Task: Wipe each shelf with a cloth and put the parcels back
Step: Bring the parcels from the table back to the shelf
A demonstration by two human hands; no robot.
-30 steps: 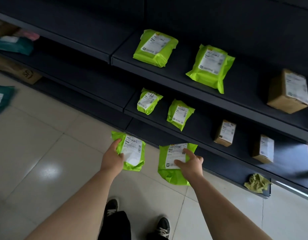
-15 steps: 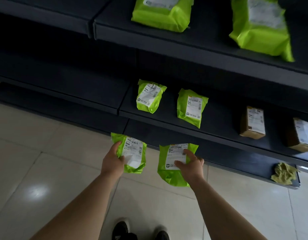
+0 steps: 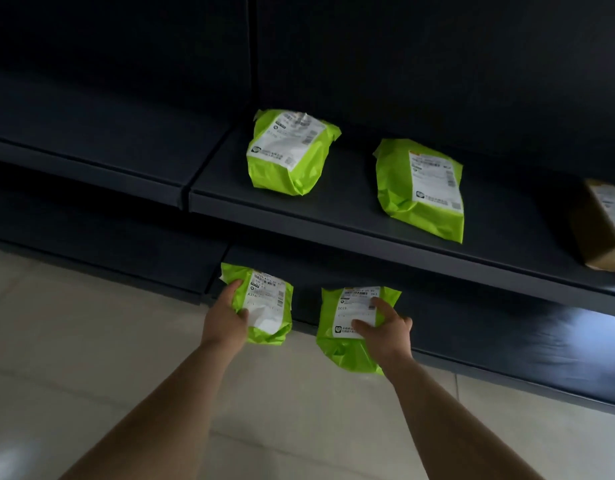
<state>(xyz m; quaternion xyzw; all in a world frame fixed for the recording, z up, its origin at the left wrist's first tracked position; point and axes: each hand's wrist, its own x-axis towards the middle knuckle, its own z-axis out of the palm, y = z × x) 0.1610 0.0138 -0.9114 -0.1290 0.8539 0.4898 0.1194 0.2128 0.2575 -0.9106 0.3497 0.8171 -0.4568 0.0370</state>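
Observation:
My left hand (image 3: 226,315) grips a small lime-green parcel (image 3: 266,303) with a white label, held in front of the lowest dark shelf (image 3: 472,327). My right hand (image 3: 385,329) grips a second lime-green parcel (image 3: 347,344) by its label, just right of the first. On the shelf above (image 3: 333,216) lie two bigger lime-green parcels, one to the left (image 3: 287,154) and one to the right (image 3: 420,190). No cloth is in view.
A brown cardboard box (image 3: 603,226) with a white label sits at the right edge of the upper shelf. An adjoining dark shelf bay (image 3: 91,161) runs to the left. Pale tiled floor (image 3: 91,341) lies below my arms.
The view has closed in on the shelves and tilted up; the cloth and lower brown boxes have left the frame. Both hands still hold their parcels, now nearer the lowest shelf.

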